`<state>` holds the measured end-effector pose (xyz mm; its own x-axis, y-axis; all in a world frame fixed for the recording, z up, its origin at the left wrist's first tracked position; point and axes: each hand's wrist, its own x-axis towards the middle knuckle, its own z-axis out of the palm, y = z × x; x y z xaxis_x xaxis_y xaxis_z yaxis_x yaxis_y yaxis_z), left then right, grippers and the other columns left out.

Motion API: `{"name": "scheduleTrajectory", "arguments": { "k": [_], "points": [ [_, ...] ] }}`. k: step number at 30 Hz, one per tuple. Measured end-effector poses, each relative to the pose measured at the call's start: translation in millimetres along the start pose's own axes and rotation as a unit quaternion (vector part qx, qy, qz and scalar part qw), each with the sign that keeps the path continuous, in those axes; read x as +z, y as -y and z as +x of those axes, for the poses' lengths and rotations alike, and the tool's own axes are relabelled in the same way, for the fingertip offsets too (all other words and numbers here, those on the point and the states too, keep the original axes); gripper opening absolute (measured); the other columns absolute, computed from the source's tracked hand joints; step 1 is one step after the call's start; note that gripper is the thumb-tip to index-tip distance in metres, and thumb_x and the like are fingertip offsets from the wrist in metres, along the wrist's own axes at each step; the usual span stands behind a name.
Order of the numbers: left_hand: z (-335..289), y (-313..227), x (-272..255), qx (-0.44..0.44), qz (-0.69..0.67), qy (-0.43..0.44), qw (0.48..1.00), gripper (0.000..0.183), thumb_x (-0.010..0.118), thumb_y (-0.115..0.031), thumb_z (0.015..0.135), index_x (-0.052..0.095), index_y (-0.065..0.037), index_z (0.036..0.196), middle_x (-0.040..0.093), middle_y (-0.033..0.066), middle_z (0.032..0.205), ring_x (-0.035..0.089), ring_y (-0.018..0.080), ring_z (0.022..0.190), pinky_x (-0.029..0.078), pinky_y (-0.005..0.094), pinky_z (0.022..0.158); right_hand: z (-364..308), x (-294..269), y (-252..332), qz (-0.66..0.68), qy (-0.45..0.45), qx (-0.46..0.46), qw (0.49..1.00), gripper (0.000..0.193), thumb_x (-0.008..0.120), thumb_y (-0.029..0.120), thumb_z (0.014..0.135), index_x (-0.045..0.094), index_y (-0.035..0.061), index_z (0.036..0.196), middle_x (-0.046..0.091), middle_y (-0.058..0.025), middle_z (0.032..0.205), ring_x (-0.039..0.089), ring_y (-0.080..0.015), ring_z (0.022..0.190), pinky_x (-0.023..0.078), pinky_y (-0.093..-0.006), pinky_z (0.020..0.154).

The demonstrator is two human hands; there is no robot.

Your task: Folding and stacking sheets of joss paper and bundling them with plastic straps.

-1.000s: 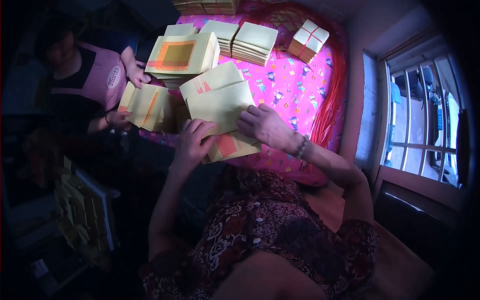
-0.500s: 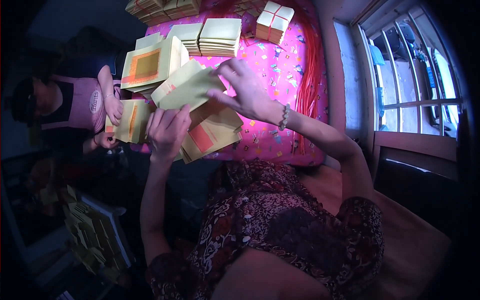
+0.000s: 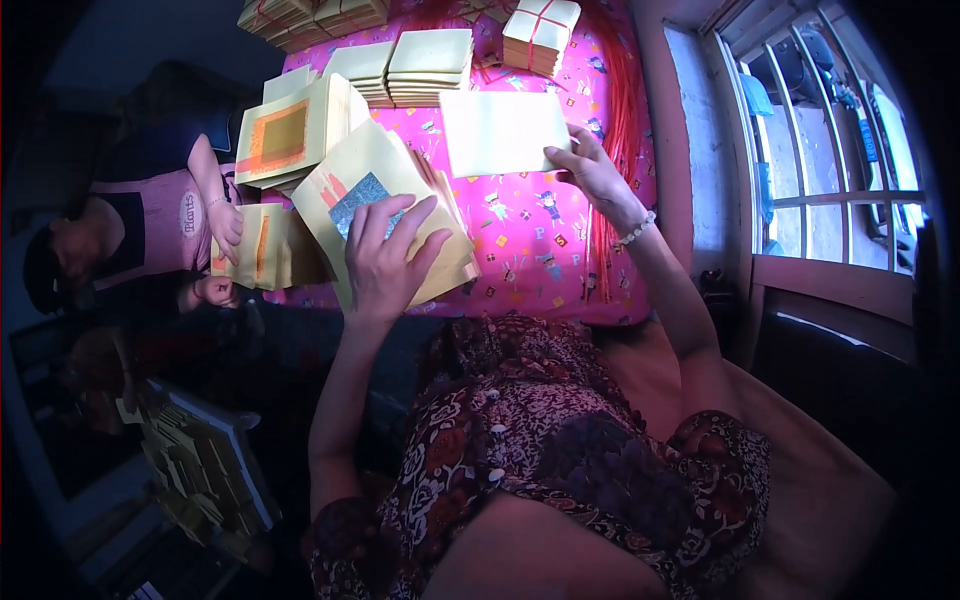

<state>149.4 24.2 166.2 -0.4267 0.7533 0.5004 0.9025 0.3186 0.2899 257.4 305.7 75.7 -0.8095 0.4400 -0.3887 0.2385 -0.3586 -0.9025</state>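
Observation:
My right hand [image 3: 592,172] pinches the right edge of a pale yellow paper sheet or thin wad [image 3: 503,133] above the pink patterned cloth; how many layers it has I cannot tell. My left hand [image 3: 385,255] rests with fingers spread on a fanned stack of yellow paper [image 3: 440,270]. Its top sheet [image 3: 325,205] carries a silver-blue square and a reddish mark. Left of that stack, a co-worker's hand [image 3: 226,230] lies on another yellow paper pile [image 3: 268,262].
A paper stack with an orange-bordered gold square [image 3: 283,130] stands at the left. Behind it are neat pale stacks [image 3: 430,62] and a bundle tied with red string [image 3: 540,35]. Red strands [image 3: 620,130] hang along the right edge of the pink cloth [image 3: 520,250], near a barred window [image 3: 810,150].
My right hand has moved right, carrying a pale sheet or wad off the fanned stack. My left hand has shifted right and opened flat on the paper, where a silver-blue square now shows.

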Motion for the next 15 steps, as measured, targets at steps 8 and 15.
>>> {"name": "scheduleTrajectory", "arguments": {
  "k": [8, 15],
  "points": [
    [-75.2, 5.3, -34.1, -0.151, -0.032, 0.029, 0.988, 0.05, 0.085, -0.028, 0.069, 0.069, -0.01, 0.112, 0.057, 0.0087, 0.114, 0.053, 0.0284, 0.106, 0.046, 0.0407, 0.09, 40.9, -61.0, -161.1, -0.078, -0.042, 0.128, 0.988, 0.056, 0.066, 0.013, 0.091, 0.035, 0.0043, 0.137, 0.062, -0.0109, 0.112, 0.062, -0.0171, 0.091, 0.051, -0.0309, 0.073],
    [-102.7, 3.4, -30.4, -0.222, -0.039, 0.005, 0.974, 0.088, 0.089, -0.038, 0.063, 0.049, -0.011, 0.137, 0.037, 0.0145, 0.138, 0.038, 0.0325, 0.128, 0.038, 0.0481, 0.104, 31.7, -62.4, -202.4, -0.61, -0.153, -0.064, 0.775, 0.053, 0.064, 0.022, 0.089, 0.041, -0.0066, 0.128, 0.06, -0.0266, 0.105, 0.062, -0.0391, 0.093, 0.052, -0.0447, 0.083]
  ]
}}
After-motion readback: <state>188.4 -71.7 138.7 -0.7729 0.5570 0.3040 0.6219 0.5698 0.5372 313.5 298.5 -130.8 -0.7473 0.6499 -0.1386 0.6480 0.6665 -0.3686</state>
